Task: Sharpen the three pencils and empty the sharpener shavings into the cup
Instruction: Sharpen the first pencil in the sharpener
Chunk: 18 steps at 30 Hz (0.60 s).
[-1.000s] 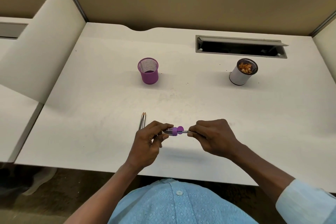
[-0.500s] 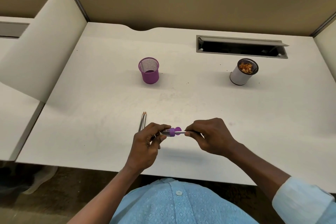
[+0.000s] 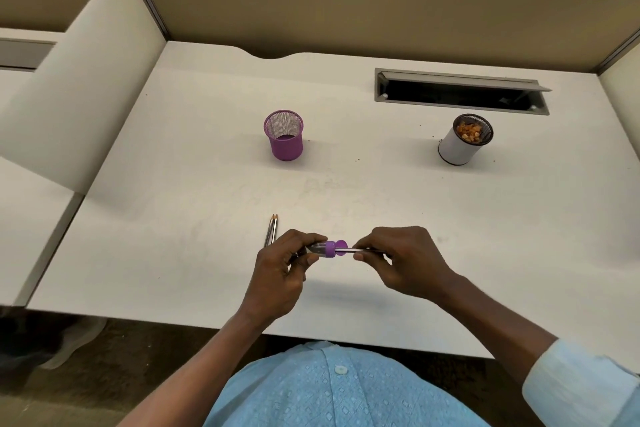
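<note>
Sharpening one pencil (image 3: 367,250) low over the near worktop (image 3: 173,253), sharpener (image 3: 329,249) level, probably for an even twist.
Left hand (image 3: 280,274) pinched round the sharpener's clear body; right hand (image 3: 401,260) pinched on the pencil shaft. Left two spare pencils (image 3: 272,230) just beyond, mesh holder (image 3: 284,139) and shavings cup (image 3: 462,142) farther back.

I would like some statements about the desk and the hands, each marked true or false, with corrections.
1. The left hand holds the purple sharpener. True.
2. The right hand holds a pencil that enters the sharpener. True.
3. Two pencils stand in the purple mesh cup. False: they lie on the desk, beside the left hand.
4. The white cup is empty. False: it holds orange-brown shavings.
5. The purple mesh cup lies tipped over. False: it stands upright.
</note>
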### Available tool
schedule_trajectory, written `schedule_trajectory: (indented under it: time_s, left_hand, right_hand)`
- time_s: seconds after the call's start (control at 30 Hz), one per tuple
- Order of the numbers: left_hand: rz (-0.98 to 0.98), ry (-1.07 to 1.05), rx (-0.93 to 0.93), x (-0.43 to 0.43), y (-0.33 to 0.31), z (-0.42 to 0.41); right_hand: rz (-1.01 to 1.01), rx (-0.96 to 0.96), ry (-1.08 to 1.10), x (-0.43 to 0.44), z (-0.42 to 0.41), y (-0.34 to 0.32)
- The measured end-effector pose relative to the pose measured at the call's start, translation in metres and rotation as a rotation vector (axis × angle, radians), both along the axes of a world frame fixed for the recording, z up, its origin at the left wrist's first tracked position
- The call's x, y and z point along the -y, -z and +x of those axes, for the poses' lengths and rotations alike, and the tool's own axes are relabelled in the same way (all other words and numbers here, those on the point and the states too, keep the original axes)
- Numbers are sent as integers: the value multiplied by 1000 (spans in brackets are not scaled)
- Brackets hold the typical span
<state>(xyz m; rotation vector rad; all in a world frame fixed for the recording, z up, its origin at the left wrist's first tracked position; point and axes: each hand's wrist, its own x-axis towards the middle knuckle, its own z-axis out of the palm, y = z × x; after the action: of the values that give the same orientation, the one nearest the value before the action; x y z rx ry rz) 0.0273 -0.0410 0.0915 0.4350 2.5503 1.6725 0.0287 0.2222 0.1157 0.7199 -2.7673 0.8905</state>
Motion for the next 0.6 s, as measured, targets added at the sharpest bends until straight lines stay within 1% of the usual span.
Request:
schedule_trajectory:
  time_s: [0.03, 0.07, 0.1, 0.13, 0.17, 0.23, 0.27, 0.3, 0.33, 0.37, 0.4, 0.43, 0.47, 0.53, 0.57, 0.6]
  left_hand:
    - [4, 0, 8, -1, -1, -1]
    - [5, 1, 5, -1, -1, -2]
    - [2, 5, -6, -1, -1, -3]
    - [-3, 14, -26, 0, -1, -3]
    - [-11, 26, -49, 1, -1, -2]
    - [-26, 54, -75, 2, -2, 0]
    - [-30, 62, -78, 2, -2, 1]
    - [-30, 64, -79, 2, -3, 2]
    - [-28, 57, -81, 2, -4, 1]
    - [-26, 49, -83, 2, -5, -1]
    - [-29, 38, -86, 3, -7, -4]
    - [-37, 26, -88, 4, -9, -7]
    - [-43, 16, -89, 4, -11, -9]
    - [-46, 14, -82, 4, -15, -12]
    - [-45, 18, -76, 3, -16, -13]
    - [-41, 22, -66, 1, -18, -13]
  right_hand:
    - [40, -72, -22, -2, -1, 2]
    - [50, -99, -33, -3, -1, 3]
    - [29, -52, -28, -2, -2, 1]
    - [-26, 72, -5, 0, -4, -1]
    - [-105, 269, 31, 1, -8, -7]
    - [-275, 742, 105, -2, -19, -19]
    - [-328, 927, 122, -2, -22, -26]
    - [-342, 1019, 116, -3, -24, -29]
    - [-340, 1027, 99, -2, -25, -31]
    - [-332, 971, 93, -1, -24, -29]
    - [-324, 862, 98, 0, -22, -26]
    - [-303, 704, 94, 1, -20, -23]
    - [-257, 508, 68, 1, -18, -19]
    - [-94, 118, -3, 1, -15, -12]
    - [-15, -37, -29, 0, -14, -11]
    - [50, -148, -43, -1, -14, -10]
